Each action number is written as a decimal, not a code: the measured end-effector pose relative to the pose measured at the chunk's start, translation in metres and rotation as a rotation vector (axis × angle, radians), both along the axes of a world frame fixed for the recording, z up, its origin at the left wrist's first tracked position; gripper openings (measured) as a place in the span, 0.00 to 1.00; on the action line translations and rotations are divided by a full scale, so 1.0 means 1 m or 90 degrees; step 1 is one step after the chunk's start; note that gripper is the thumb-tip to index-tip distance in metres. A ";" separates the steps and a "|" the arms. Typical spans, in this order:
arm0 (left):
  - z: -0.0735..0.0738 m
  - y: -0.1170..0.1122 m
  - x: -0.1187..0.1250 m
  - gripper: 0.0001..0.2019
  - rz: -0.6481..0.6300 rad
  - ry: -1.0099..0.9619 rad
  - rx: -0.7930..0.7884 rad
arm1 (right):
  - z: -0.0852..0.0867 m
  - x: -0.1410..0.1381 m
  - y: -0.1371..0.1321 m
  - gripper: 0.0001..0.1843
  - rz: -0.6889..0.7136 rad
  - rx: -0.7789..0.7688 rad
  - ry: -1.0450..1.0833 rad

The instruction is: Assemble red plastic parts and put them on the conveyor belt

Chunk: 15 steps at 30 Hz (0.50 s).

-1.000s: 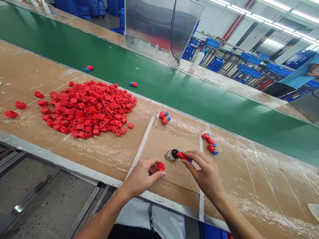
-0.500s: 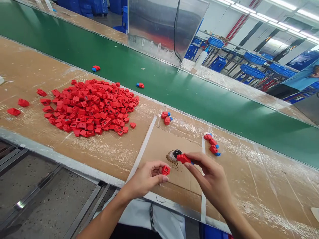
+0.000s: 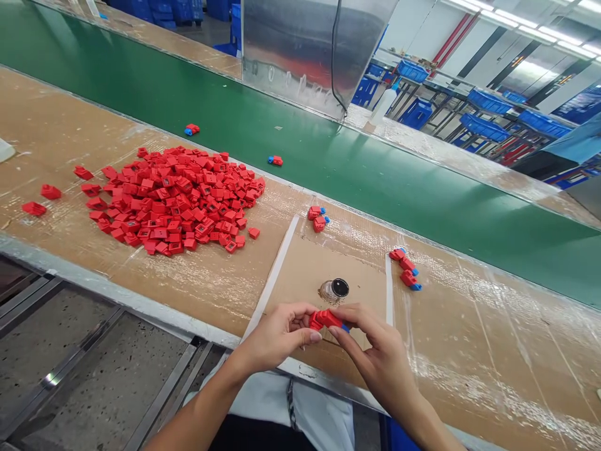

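Note:
My left hand (image 3: 277,335) pinches a small red plastic block (image 3: 317,321) between thumb and fingers. My right hand (image 3: 378,351) holds a red plastic part with a blue end (image 3: 332,320), and the two parts touch just above the cardboard sheet (image 3: 300,275). Fingers hide much of both parts. Behind the hands stands a small round glass jar with a black top (image 3: 335,290), with brown specks around it. A large heap of loose red plastic blocks (image 3: 173,200) lies to the left, and assembled red-and-blue pieces (image 3: 406,269) lie to the right.
A green conveyor belt (image 3: 328,163) runs along the far side of the bench and carries two red-and-blue pieces (image 3: 275,160). The near bench edge (image 3: 117,294) drops to the floor. Beyond the belt stand a metal panel (image 3: 291,44) and racks of blue crates (image 3: 483,128).
My right hand has moved away from the jar, down and left, bringing its red-and-blue part against the red block in my left hand. The view has shifted slightly.

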<state>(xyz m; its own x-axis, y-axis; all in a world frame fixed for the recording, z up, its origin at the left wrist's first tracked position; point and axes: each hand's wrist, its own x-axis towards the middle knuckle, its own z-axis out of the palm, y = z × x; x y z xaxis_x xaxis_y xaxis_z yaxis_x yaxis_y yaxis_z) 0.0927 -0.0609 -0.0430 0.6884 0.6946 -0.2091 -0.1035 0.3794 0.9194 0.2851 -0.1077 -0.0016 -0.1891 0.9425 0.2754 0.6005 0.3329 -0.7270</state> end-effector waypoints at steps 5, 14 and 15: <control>0.002 -0.001 -0.003 0.10 -0.027 0.044 0.021 | 0.001 -0.002 0.000 0.05 0.043 0.012 -0.061; 0.007 0.000 -0.006 0.06 -0.061 0.047 0.039 | -0.008 -0.008 -0.004 0.07 0.061 0.002 -0.119; 0.008 0.000 -0.006 0.06 -0.060 0.051 0.043 | -0.009 -0.008 -0.005 0.07 0.059 0.002 -0.121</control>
